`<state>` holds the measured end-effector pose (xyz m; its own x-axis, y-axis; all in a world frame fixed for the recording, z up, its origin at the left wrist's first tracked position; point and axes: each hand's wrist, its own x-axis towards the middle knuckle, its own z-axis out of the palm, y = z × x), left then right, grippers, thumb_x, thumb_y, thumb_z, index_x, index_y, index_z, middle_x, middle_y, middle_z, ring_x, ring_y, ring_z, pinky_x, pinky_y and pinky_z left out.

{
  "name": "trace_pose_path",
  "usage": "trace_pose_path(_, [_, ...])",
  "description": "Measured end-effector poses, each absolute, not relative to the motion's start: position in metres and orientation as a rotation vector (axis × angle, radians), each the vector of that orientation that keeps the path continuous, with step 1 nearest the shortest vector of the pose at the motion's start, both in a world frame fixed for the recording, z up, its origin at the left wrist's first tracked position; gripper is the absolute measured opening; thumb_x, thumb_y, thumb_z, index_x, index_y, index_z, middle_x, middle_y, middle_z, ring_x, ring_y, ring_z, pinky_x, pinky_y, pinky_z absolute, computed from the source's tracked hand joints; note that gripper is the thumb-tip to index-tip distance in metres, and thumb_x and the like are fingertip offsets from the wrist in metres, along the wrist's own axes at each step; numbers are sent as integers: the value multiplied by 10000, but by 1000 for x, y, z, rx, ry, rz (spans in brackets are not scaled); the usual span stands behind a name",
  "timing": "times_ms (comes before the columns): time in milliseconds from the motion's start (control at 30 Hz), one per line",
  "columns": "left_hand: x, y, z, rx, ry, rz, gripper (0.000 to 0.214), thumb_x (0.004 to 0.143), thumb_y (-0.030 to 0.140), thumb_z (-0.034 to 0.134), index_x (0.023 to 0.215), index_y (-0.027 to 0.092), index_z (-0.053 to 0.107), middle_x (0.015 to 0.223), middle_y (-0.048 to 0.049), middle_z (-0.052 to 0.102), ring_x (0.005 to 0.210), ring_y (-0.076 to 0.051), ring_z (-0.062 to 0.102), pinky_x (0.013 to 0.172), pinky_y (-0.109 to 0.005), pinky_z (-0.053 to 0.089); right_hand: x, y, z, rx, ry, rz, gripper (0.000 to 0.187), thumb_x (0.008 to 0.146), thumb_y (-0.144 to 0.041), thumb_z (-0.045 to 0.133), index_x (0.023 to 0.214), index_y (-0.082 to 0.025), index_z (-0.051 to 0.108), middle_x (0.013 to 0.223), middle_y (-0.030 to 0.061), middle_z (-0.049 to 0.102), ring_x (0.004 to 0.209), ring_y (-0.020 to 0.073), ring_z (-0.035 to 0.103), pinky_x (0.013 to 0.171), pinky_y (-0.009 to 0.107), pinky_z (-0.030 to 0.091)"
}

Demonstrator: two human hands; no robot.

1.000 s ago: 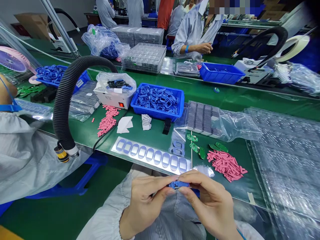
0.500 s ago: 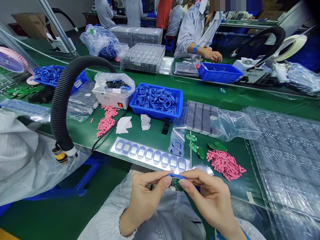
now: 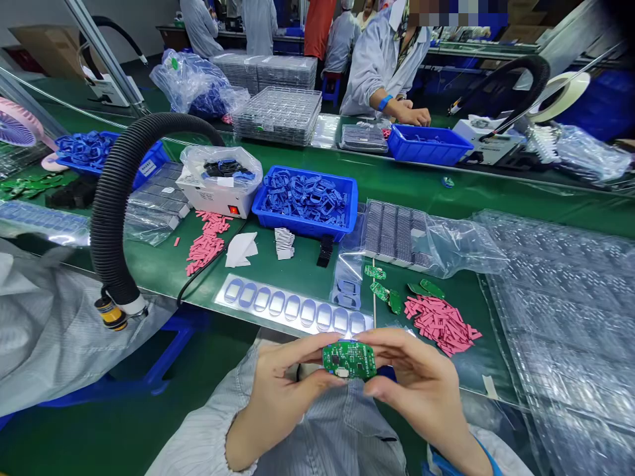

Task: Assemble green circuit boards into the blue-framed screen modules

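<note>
Between my two hands, above my lap at the bench's front edge, is a green circuit board [image 3: 350, 360] with its component side towards me. A sliver of blue shows along its top edge; most of what lies behind it is hidden. My left hand [image 3: 290, 380] pinches the board's left end, thumb at the lower edge and fingers behind. My right hand [image 3: 419, 383] has its fingers against the upper right of the board, its thumb near the lower right corner. Just beyond them lies a strip of oval, blue-rimmed pieces [image 3: 292, 306].
A blue bin [image 3: 303, 228] holds blue plastic frames. Pink strips [image 3: 441, 324] and loose green boards [image 3: 380, 291] lie to the right, near plastic trays [image 3: 565, 317]. A black hose [image 3: 112, 198] arches at left. A co-worker's hand [image 3: 415, 117] is across the bench.
The circuit board has tilted so that its component face shows more fully. My right thumb has moved off its face towards the lower corner; my left thumb has slid down to the lower edge.
</note>
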<state>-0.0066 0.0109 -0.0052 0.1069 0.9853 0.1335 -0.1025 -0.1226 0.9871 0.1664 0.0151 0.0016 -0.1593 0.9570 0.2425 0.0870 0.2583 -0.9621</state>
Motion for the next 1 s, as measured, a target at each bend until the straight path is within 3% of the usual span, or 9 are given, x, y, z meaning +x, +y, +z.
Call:
trace_pose_path(200, [-8,11,-3,1308,964,1299,472,645,86,765,1018,369,709,875,38,777,714,-178,736,668,-214,602,175,11,2,-1018,-1749,704,433,689,-205,762,1100,-285,648,852,14,735,681,154,689,587,223,587])
trace_pose_path(500, [-7,16,-11,1470,1013,1392,456,638,112,780,1019,353,713,812,44,782,652,-144,723,616,-161,574,172,16,0,-978,-1756,584,387,782,-222,678,1151,-327,625,869,-11,746,708,147,710,641,206,591])
trace_pose_path(767, [-16,20,-25,1669,1094,1381,544,639,77,763,1080,382,675,860,73,778,678,-128,726,666,-125,561,165,22,-6,-896,-1786,462,368,855,-273,590,1223,-281,578,883,19,747,762,142,714,684,185,585])
trace_pose_path(900, [-17,18,-29,1640,1160,1449,440,665,124,752,1027,369,706,857,59,778,699,-150,724,693,-158,564,159,23,-10,-930,-1692,580,342,810,-277,649,1150,-301,626,884,19,743,737,141,708,657,175,582])
trace_pose_path(1000, [-14,18,-31,1607,1190,1462,399,673,136,746,987,380,719,847,65,776,699,-156,718,699,-176,562,154,20,-16,-991,-1503,908,313,731,-326,725,1039,-283,683,895,32,725,660,125,689,582,166,574])
